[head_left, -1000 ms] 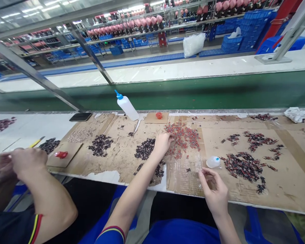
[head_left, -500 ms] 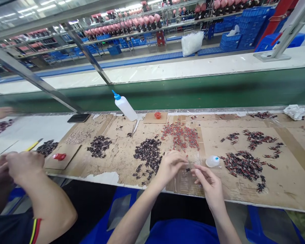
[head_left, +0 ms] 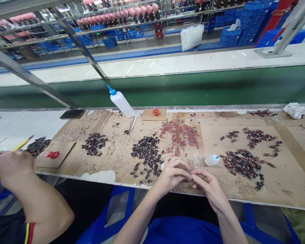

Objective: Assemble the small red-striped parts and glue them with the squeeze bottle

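My left hand [head_left: 171, 173] and right hand [head_left: 208, 184] meet fingertip to fingertip over the near edge of the desk [head_left: 282, 189], on the worn cardboard sheet [head_left: 122, 159]. The fingers of both are pinched narrow around something tiny between them — too small for me to make out what it is. Just beyond my left hand lies the dark pile of small parts [head_left: 146, 154]; the red-and-black pieces [head_left: 180, 134] are spread a little farther back, between that pile and the squeeze bottle [head_left: 122, 101]. A small white cap [head_left: 212, 160] sits near my right hand, beside another heap of striped parts [head_left: 241, 162]. At far left a co-worker's hand [head_left: 11, 164] works at the same desk — well apart from mine.
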`<state>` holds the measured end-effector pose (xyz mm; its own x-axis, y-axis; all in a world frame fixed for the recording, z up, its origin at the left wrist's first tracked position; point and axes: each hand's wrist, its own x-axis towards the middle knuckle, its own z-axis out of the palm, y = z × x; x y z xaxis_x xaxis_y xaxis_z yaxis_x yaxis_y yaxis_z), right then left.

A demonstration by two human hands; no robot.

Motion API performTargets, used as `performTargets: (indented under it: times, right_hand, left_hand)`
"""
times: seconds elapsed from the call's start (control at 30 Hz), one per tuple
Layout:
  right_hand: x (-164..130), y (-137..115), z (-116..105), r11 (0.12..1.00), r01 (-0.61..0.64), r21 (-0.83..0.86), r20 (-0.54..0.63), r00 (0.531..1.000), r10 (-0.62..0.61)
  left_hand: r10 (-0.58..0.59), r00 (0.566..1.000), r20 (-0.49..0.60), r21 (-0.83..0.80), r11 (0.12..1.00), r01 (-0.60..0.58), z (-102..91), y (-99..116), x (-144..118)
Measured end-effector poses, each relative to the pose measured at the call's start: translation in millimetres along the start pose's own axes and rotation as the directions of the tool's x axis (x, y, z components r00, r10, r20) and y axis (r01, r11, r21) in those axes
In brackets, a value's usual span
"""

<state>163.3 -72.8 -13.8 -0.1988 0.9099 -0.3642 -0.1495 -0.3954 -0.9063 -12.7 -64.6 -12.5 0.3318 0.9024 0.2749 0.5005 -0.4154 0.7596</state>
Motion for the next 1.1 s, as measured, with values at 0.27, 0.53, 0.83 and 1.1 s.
performTargets:
  times: [0.27, 0.53, 0.83, 1.1]
  right_hand:
    - [6.8, 15.2, -9.8, 0.971, 0.167, -0.172, -0.321, 0.923, -0.215]
    - [2.3, 15.9, 5.7, 0.936, 0.229, -0.266, -0.239, 0.925, -0.294]
    - [-2.9, 15.1, 10.7, 0.961, 0.200, -0.191, -0.253, 0.936, -0.245]
    - [-11.0, 8.6, 14.6, 0.860, 0.374, -0.347, -0.219, 0.859, -0.463]
  left_hand:
    - [-0.256, 0.931, -0.259, 0.203, 0.928, 0.312, 33.9, -4.6, -13.4]
    - [-0.239, 0.944, -0.229, 0.061, 0.964, 0.259, 40.4, -3.3, -13.9]
    - [-0.280, 0.921, -0.270, -0.203, 0.952, 0.230, 30.8, 16.7, -14.7]
    - [-0.366, 0.905, -0.219, -0.391, 0.882, 0.262, 19.7, 33.0, -15.4]
